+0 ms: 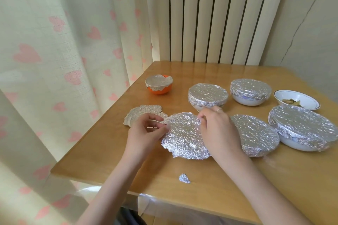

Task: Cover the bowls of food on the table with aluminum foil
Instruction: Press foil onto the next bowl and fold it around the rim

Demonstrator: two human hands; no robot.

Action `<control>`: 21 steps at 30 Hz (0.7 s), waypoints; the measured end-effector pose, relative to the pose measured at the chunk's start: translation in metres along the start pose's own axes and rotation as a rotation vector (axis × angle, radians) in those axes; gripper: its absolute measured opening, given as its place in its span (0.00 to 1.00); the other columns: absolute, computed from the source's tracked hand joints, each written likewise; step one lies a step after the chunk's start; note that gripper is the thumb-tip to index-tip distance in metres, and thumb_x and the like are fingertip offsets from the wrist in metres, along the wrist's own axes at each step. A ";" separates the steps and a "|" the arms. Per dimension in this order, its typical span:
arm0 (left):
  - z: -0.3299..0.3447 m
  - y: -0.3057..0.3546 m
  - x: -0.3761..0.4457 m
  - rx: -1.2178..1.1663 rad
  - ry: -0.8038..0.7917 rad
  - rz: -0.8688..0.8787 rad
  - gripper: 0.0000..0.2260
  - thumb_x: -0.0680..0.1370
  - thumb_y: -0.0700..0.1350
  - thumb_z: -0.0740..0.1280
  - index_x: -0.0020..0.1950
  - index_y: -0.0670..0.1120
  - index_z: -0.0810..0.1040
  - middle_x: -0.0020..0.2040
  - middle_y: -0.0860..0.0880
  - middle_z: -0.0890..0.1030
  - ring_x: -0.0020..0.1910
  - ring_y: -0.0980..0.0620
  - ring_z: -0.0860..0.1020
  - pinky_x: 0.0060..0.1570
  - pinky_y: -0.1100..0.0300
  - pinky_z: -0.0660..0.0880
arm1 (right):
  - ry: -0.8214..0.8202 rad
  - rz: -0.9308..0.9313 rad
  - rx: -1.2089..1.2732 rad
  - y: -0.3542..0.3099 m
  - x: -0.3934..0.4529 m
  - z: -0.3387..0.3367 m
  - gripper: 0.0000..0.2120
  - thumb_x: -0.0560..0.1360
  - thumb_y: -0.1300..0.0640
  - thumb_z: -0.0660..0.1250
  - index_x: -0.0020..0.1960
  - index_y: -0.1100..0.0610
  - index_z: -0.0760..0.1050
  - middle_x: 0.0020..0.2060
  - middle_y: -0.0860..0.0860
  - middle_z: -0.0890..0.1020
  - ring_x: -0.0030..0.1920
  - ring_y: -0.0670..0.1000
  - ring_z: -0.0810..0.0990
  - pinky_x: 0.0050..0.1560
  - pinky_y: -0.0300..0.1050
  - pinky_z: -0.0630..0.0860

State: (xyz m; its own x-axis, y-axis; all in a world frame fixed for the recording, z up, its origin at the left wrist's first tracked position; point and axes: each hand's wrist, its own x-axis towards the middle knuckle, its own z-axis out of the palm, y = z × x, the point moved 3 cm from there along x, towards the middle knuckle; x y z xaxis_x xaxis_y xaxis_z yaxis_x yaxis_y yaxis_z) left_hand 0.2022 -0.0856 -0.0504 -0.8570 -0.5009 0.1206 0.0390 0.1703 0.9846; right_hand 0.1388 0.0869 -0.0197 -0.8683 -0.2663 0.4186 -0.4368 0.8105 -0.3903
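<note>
Foil sheet (pixel 184 133) | pinched by left hand (pixel 146 128), right hand (pixel 215 126) | uncovered bowl (pixel 296 99) far right

Both bare forearms reach forward from below, angled toward each other. The left hand (pixel 146 129) curls its fingers, thumb meeting fingertips in a pinch. The right hand (pixel 216 126) arches palm down, fingers bent, a thin ring on one finger.

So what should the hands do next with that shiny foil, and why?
Probably lift the crinkled round foil sheet, which the left hand and right hand pinch at its edges, and carry it toward the uncovered white bowl of food at the far right. It looks like the only bowl on the wooden table without foil.
</note>
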 end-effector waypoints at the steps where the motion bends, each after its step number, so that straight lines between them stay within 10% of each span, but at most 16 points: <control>1: 0.000 0.000 -0.001 0.014 0.000 0.012 0.08 0.72 0.38 0.75 0.47 0.41 0.79 0.36 0.47 0.80 0.30 0.57 0.79 0.34 0.65 0.76 | 0.000 -0.006 -0.017 0.000 0.001 0.001 0.09 0.79 0.61 0.59 0.54 0.53 0.77 0.55 0.50 0.76 0.55 0.53 0.74 0.40 0.43 0.67; 8: -0.012 0.011 -0.005 0.167 0.214 0.247 0.05 0.80 0.48 0.66 0.44 0.52 0.78 0.40 0.62 0.80 0.44 0.57 0.79 0.48 0.54 0.77 | 0.273 -0.114 0.172 0.010 0.001 -0.016 0.12 0.75 0.68 0.62 0.51 0.58 0.81 0.48 0.53 0.81 0.47 0.55 0.77 0.46 0.42 0.71; 12: -0.015 0.031 -0.010 0.234 -0.180 0.358 0.20 0.71 0.64 0.63 0.59 0.57 0.77 0.58 0.67 0.78 0.63 0.67 0.72 0.56 0.75 0.66 | 0.233 -0.140 0.361 0.016 -0.004 -0.041 0.15 0.77 0.69 0.60 0.55 0.56 0.80 0.37 0.44 0.79 0.32 0.37 0.72 0.35 0.25 0.64; 15: 0.004 0.031 -0.008 0.507 -0.530 0.408 0.40 0.64 0.69 0.66 0.74 0.57 0.63 0.75 0.65 0.60 0.74 0.72 0.50 0.73 0.69 0.47 | 0.065 -0.183 0.350 0.012 -0.015 -0.038 0.18 0.77 0.70 0.59 0.59 0.56 0.80 0.38 0.41 0.78 0.34 0.28 0.73 0.37 0.21 0.65; 18: 0.023 0.026 -0.001 0.759 -0.597 0.471 0.52 0.61 0.74 0.63 0.80 0.52 0.54 0.79 0.59 0.51 0.75 0.70 0.42 0.76 0.59 0.37 | 0.102 -0.109 0.310 0.022 -0.025 -0.036 0.21 0.75 0.72 0.59 0.60 0.54 0.80 0.49 0.48 0.84 0.48 0.43 0.81 0.47 0.31 0.70; 21: 0.034 0.024 0.006 0.896 -0.644 0.475 0.55 0.60 0.77 0.59 0.80 0.51 0.51 0.79 0.58 0.48 0.76 0.67 0.40 0.76 0.54 0.37 | 0.032 -0.052 0.264 0.029 -0.034 -0.031 0.20 0.76 0.69 0.60 0.61 0.52 0.79 0.39 0.47 0.84 0.39 0.51 0.77 0.40 0.38 0.66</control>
State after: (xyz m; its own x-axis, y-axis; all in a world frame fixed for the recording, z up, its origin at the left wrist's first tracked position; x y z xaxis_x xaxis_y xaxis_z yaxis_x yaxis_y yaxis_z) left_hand 0.1811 -0.0559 -0.0305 -0.9633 0.2444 0.1111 0.2685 0.8807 0.3902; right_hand 0.1626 0.1360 -0.0197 -0.8368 -0.2844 0.4679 -0.5309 0.6305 -0.5663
